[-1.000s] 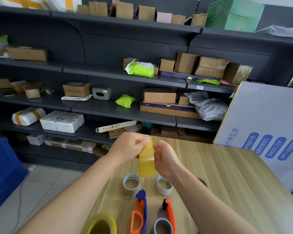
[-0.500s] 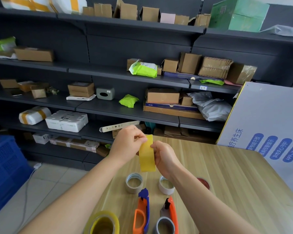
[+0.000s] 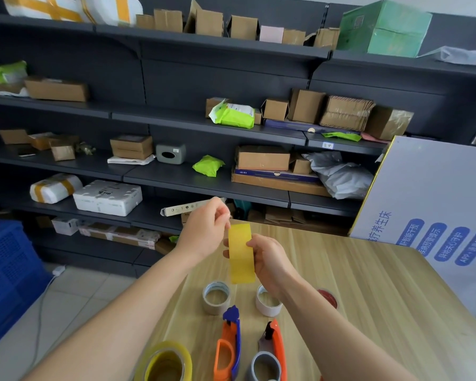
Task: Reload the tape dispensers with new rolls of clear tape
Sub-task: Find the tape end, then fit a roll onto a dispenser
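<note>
Above the middle of the wooden table (image 3: 368, 284), at frame centre, the right hand (image 3: 270, 259) grips a yellowish tape roll (image 3: 241, 254) edge-on, with its fingers curled around the side. The left hand (image 3: 204, 232) sits just to the upper left, thumb and forefinger pinched together by the roll's top edge. I cannot tell whether a clear tape end lies between them. Lower down, a grey core (image 3: 216, 296) and a white core (image 3: 268, 301) stand side by side on the table. A blue-and-orange dispenser (image 3: 228, 347) and an orange dispenser (image 3: 272, 350) lie at bottom centre, with a second roll (image 3: 165, 361) at bottom left.
</note>
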Motion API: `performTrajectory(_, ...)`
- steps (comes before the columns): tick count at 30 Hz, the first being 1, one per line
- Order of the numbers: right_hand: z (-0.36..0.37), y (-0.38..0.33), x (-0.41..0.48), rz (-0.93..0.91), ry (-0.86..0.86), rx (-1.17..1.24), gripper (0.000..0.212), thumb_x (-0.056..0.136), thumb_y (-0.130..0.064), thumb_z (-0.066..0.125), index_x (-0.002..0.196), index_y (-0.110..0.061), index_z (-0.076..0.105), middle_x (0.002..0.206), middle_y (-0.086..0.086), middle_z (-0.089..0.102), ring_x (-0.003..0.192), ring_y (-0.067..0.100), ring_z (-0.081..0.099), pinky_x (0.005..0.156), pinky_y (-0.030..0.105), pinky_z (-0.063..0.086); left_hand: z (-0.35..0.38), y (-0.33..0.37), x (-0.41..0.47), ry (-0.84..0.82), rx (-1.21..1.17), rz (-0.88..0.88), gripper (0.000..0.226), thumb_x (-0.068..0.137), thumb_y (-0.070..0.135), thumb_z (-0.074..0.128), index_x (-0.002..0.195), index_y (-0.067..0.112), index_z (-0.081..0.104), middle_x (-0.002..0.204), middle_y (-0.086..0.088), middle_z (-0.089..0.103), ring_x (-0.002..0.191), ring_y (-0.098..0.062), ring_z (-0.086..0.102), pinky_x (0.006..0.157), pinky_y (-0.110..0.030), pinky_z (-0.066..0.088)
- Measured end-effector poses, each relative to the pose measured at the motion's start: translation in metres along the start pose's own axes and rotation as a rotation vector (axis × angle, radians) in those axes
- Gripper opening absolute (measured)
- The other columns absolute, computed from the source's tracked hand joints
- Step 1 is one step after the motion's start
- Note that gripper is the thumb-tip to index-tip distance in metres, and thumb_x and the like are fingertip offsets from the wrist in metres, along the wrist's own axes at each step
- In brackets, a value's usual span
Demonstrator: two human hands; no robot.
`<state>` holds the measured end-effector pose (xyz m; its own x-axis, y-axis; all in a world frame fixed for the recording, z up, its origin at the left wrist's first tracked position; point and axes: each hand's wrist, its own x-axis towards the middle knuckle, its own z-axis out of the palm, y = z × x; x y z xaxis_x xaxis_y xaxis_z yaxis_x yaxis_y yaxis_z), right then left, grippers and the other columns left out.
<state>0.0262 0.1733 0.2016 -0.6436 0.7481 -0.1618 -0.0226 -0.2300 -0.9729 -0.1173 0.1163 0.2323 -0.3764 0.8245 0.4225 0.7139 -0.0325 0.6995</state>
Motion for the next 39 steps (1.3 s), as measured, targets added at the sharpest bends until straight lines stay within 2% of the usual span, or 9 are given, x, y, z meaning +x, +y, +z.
performTrajectory(4, -0.002, -0.002, -0.001, 0.015, -0.004, 0.047, 0.035, 0.094, -0.009, 0.035, 0.120, -0.005, 0.059, 0.107, 0.014, 0.074, 0.097, 0.030, 0.072, 0.083, 0.043, 0.054, 0.000, -0.003, 0.000, -0.048, 0.008, 0.057, 0.023, 0.089, 0.002, 0.054, 0.087, 0.015, 0.073, 0.090, 0.002, 0.069, 0.082, -0.007, 0.060, 0.074, -0.024, 0.049)
performTrajectory(8, -0.004, -0.003, -0.001, 0.054, 0.004, 0.149, 0.035, 0.093, -0.012, 0.037, 0.119, -0.002, 0.058, 0.096, 0.017, 0.074, 0.088, 0.031, 0.072, 0.090, 0.052, 0.051, 0.000, -0.005, -0.007, -0.158, 0.003, 0.096, 0.026, 0.082, 0.029, 0.063, 0.103, 0.019, 0.075, 0.111, 0.010, 0.066, 0.108, -0.005, 0.054, 0.094, -0.024, 0.041)
performTrajectory(10, -0.005, -0.004, -0.001, 0.075, 0.007, 0.197, 0.039, 0.092, -0.013, 0.037, 0.122, 0.002, 0.057, 0.095, 0.021, 0.072, 0.085, 0.033, 0.072, 0.090, 0.056, 0.051, -0.002, -0.006, -0.010, -0.205, -0.018, 0.105, 0.028, 0.083, 0.030, 0.071, 0.110, 0.021, 0.073, 0.119, 0.011, 0.065, 0.114, -0.002, 0.053, 0.100, -0.022, 0.039)
performTrajectory(15, -0.004, -0.005, -0.002, 0.136, -0.027, 0.264, 0.043, 0.091, -0.015, 0.038, 0.124, 0.006, 0.056, 0.100, 0.025, 0.070, 0.084, 0.035, 0.070, 0.080, 0.046, 0.056, -0.002, 0.001, -0.012, -0.185, -0.043, 0.164, 0.012, 0.085, 0.016, 0.070, 0.094, 0.017, 0.078, 0.107, 0.006, 0.072, 0.102, -0.002, 0.061, 0.092, -0.019, 0.046)
performTrajectory(18, -0.006, -0.005, -0.001, 0.185, -0.056, 0.319, 0.048, 0.087, -0.015, 0.039, 0.127, 0.007, 0.054, 0.105, 0.025, 0.068, 0.087, 0.036, 0.070, 0.083, 0.046, 0.056, -0.006, 0.001, -0.011, -0.230, -0.049, 0.151, 0.015, 0.086, 0.022, 0.069, 0.099, 0.019, 0.076, 0.112, 0.007, 0.070, 0.105, 0.000, 0.059, 0.093, -0.020, 0.047)
performTrajectory(23, -0.010, -0.008, -0.003, 0.220, -0.147, 0.334, 0.054, 0.071, -0.015, 0.043, 0.119, 0.006, 0.059, 0.100, 0.020, 0.071, 0.086, 0.031, 0.067, 0.086, 0.045, 0.052, -0.011, -0.002, -0.012, -0.394, 0.004, 0.084, 0.060, 0.068, 0.041, 0.083, 0.123, 0.025, 0.064, 0.125, 0.015, 0.058, 0.118, -0.003, 0.050, 0.097, -0.024, 0.042)
performTrajectory(30, -0.011, -0.007, -0.005, 0.183, -0.108, 0.285, 0.043, 0.092, -0.017, 0.042, 0.127, 0.006, 0.053, 0.089, 0.017, 0.072, 0.072, 0.025, 0.071, 0.069, 0.038, 0.056, -0.009, -0.004, -0.011, -0.274, -0.011, 0.083, 0.070, 0.050, 0.072, 0.072, 0.108, 0.032, 0.067, 0.111, 0.017, 0.061, 0.106, -0.005, 0.055, 0.091, -0.036, 0.049)
performTrajectory(34, -0.008, -0.009, -0.007, 0.155, -0.055, 0.250, 0.044, 0.093, -0.019, 0.046, 0.131, 0.003, 0.051, 0.106, 0.022, 0.068, 0.081, 0.029, 0.069, 0.073, 0.040, 0.057, -0.008, -0.002, -0.012, -0.202, 0.021, 0.136, 0.069, 0.048, 0.078, 0.065, 0.104, 0.036, 0.066, 0.109, 0.021, 0.060, 0.108, -0.007, 0.054, 0.094, -0.042, 0.046)
performTrajectory(39, -0.007, -0.014, -0.011, 0.130, -0.062, 0.282, 0.051, 0.091, -0.018, 0.036, 0.136, 0.005, 0.047, 0.116, 0.025, 0.065, 0.092, 0.032, 0.069, 0.080, 0.044, 0.056, -0.007, -0.005, -0.007, -0.192, -0.007, 0.105, 0.060, 0.054, 0.077, 0.063, 0.100, 0.040, 0.065, 0.108, 0.021, 0.061, 0.106, -0.006, 0.055, 0.093, -0.041, 0.048)
